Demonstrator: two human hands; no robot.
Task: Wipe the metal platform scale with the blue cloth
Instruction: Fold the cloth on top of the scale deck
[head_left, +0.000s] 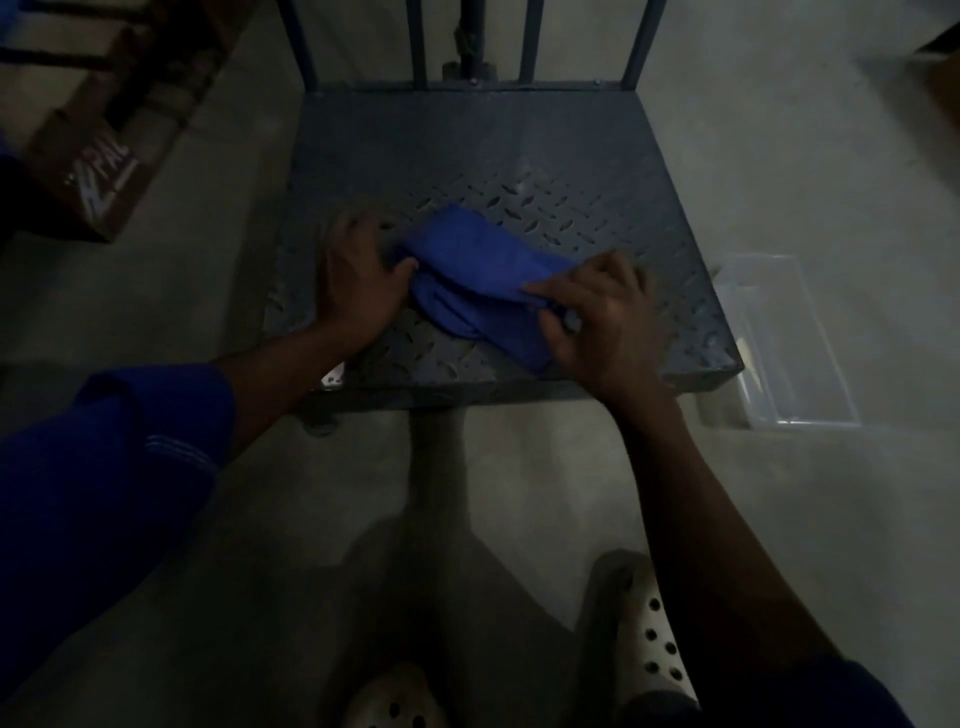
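Here, bunched blue cloth (480, 270) (soft) on diamond-tread scale (483, 150).

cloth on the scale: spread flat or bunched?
Bunched. The blue cloth lies folded over itself in a thick roll on the scale, left hand and right hand at its ends.

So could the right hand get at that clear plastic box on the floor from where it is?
Probably yes. The right hand rests on the blue cloth near the scale's right edge, and the clear box sits just beside that edge with nothing between them.
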